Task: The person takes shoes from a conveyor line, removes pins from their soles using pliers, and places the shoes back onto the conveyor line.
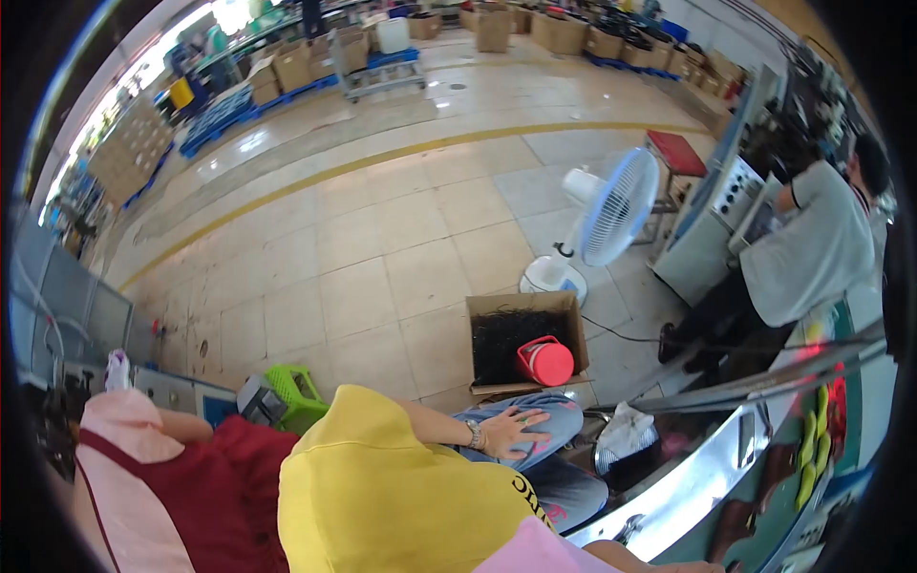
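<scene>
My left hand (516,432) lies flat on the knee of my blue jeans (554,420), its fingers spread and a watch at the wrist. A bare forearm shows beside pink fabric (535,549) at the bottom; its hand, which seems to be my right hand (702,567), is mostly cut off by the frame edge near the workbench, so its fingers cannot be made out. Yellow-green pieces (810,449) and brown pieces (778,470) lie on the green bench surface at the right.
A cardboard box (473,334) holds dark material and a red container (551,365). Behind it stands a fan (616,205). A person in a light shirt (812,248) works at a machine at right; another in maroon (229,487) is at left, near a green stool (298,396).
</scene>
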Available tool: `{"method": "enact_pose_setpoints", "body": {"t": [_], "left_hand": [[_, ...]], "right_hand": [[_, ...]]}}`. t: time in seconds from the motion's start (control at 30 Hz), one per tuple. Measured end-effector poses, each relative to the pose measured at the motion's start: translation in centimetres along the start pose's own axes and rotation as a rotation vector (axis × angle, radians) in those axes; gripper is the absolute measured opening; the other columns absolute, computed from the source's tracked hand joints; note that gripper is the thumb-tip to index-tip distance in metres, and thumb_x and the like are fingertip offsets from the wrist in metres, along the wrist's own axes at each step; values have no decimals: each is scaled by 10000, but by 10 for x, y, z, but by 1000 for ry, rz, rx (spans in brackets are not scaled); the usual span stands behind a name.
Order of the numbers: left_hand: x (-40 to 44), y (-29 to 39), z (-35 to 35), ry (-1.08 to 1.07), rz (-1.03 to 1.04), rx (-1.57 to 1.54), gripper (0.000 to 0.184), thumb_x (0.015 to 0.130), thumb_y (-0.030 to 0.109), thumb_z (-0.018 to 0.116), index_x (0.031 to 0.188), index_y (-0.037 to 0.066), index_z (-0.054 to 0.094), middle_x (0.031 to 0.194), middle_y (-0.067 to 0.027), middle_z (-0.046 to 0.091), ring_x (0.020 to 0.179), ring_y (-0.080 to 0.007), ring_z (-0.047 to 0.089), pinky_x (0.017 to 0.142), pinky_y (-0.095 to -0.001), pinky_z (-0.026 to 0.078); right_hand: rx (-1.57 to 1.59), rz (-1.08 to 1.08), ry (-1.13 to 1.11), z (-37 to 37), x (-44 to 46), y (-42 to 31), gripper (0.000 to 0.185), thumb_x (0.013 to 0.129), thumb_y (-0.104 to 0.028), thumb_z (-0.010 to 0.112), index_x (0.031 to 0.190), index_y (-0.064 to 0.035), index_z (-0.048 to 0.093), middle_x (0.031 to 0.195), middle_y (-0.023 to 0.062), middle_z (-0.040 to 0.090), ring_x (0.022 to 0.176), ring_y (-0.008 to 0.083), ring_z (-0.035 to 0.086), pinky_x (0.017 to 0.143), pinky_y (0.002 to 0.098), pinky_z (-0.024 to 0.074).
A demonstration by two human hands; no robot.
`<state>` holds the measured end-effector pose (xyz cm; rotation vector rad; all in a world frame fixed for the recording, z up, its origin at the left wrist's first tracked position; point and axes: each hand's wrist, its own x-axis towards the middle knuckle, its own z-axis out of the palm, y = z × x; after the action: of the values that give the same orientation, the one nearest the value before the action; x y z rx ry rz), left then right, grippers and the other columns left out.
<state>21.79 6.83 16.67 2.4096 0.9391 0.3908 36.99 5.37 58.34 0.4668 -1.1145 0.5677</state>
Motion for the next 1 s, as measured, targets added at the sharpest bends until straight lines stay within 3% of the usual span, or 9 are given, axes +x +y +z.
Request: {"method": "enact_pose_setpoints", "body": {"t": [0.2, 0.4, 0.43, 0.57, 0.6, 0.7, 1.0], "left_hand": [[3, -4, 14, -19, -8, -24, 699, 810, 338, 650, 1454, 258, 391, 1576, -176, 194, 1434, -369, 235, 1041, -589, 303], [8, -8, 21, -37, 0, -16, 716, 792, 365, 650, 1450, 251, 392, 1566, -203, 193, 1426, -395, 238, 1025, -627, 308], [9, -7, 18, -52, 3, -18, 719, 790, 369, 649, 1450, 249, 391, 1564, -207, 193, 1424, -400, 237, 1028, -631, 306], [12, -10, 27, -50, 7, -23, 709, 778, 363, 645, 1431, 230, 404, 1552, -226, 199, 1418, -420, 238, 1046, -649, 293], [13, -10, 24, -62, 7, -29, 707, 777, 360, 645, 1428, 227, 405, 1550, -229, 199, 1417, -423, 240, 1048, -649, 291], [12, -7, 17, -83, -2, -46, 701, 773, 353, 644, 1419, 219, 406, 1545, -237, 200, 1412, -430, 243, 1056, -649, 284], [14, -8, 21, -71, 6, -54, 693, 766, 357, 648, 1405, 220, 417, 1539, -240, 205, 1404, -438, 256, 1064, -642, 278]], "right_hand": [[-276, 391, -42, -34, -27, 7, 320, 871, -225, 571, 1124, -36, 625, 997, 108, 645, 851, 202, 651, 767, 276, 494], [-967, 1329, -242, -81, -111, -7, 382, 874, -268, 566, 1168, -34, 629, 1045, 135, 663, 909, 224, 671, 820, 285, 512], [-1002, 1490, -368, -88, -130, -15, 392, 874, -275, 565, 1176, -33, 630, 1054, 139, 666, 918, 228, 675, 829, 286, 516], [-921, 1739, -1678, -163, -224, -69, 556, 841, -292, 600, 1365, -127, 515, 1089, 203, 669, 1003, 321, 665, 766, 432, 527], [-817, 1788, -1767, -167, -237, -67, 555, 841, -293, 598, 1364, -125, 516, 1094, 203, 666, 1008, 321, 662, 770, 431, 525], [-713, 1897, -1778, -167, -262, -52, 552, 842, -296, 594, 1361, -120, 519, 1110, 202, 658, 1022, 321, 654, 784, 428, 520], [-646, 1954, -1679, -172, -296, -13, 546, 846, -306, 580, 1350, -103, 529, 1157, 200, 634, 1064, 320, 628, 827, 418, 502]]}}
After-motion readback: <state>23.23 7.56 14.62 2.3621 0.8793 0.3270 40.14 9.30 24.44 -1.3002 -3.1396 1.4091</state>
